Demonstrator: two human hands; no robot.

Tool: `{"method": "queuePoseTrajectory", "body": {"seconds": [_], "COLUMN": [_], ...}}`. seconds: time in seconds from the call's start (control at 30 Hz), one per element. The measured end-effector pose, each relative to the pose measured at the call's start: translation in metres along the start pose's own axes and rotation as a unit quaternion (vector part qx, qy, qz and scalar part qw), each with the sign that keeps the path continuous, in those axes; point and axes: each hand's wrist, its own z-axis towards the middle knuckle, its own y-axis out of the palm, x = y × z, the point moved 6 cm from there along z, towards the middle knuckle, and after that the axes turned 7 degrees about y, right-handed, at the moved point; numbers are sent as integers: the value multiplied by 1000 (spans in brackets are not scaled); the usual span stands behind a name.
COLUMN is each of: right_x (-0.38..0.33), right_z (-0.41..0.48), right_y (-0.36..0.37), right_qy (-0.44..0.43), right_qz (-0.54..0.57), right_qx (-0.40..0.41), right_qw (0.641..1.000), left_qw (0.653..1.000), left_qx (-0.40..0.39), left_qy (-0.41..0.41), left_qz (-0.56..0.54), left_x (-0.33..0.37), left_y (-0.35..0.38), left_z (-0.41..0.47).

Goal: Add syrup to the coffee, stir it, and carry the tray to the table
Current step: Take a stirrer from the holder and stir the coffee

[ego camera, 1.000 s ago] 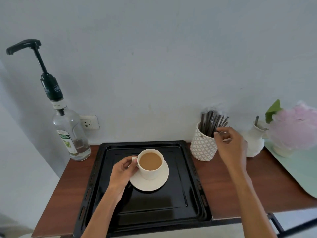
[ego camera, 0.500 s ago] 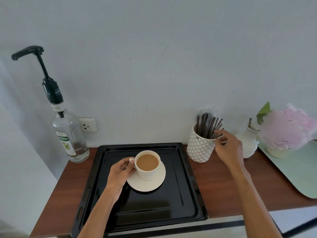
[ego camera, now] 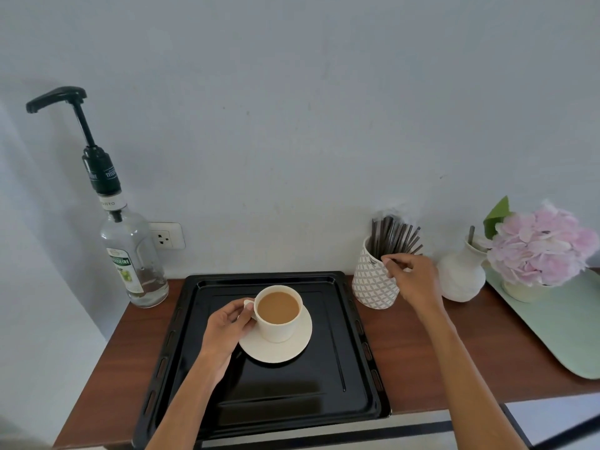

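The right hand (ego camera: pixel 414 280), now lower at the holder (ego camera: pixel 370 285) rim, pinches what looks like one stirrer (ego camera: pixel 396 262) while the left hand (ego camera: pixel 224 329) grips the cup (ego camera: pixel 277 329) by its handle: stirring seems next.

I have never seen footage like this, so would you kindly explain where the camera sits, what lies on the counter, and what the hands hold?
There is no machine: a person wears one wide-angle camera on the head, looking down at their hands. On the wooden counter lies a black tray carrying a saucer and a cup of milky coffee. The left hand grips the cup's handle. The right hand pinches a dark stir stick at the patterned holder. A syrup bottle with a pump stands at left; a white vase and pink flowers at right.
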Motion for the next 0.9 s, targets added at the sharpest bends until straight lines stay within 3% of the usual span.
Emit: {"method": "queuePoseTrajectory", "body": {"seconds": [0.27,0.37,0.7,0.9], "right_x": [-67,-105,-121,-115], "right_z": [-13,-20,-52,-68], "right_y": [-17,-25,32,72], "right_qy": [-135,-178,-110,-113], "right_qz": [-12,31,163,109], "right_qx": [82,85,-92,-142], "right_qw": [987,980,976,977], "left_qw": [1000,1000,1000,1000], "left_qx": [-1,1,5,3], "left_qy": [-3,-6,-5,-6], "left_qz": [-10,-15,-25,-19], "left_x": [-1,-2,3,4], "left_y": [-1,-1,0,-1], "left_z": [0,0,-6,-7]}}
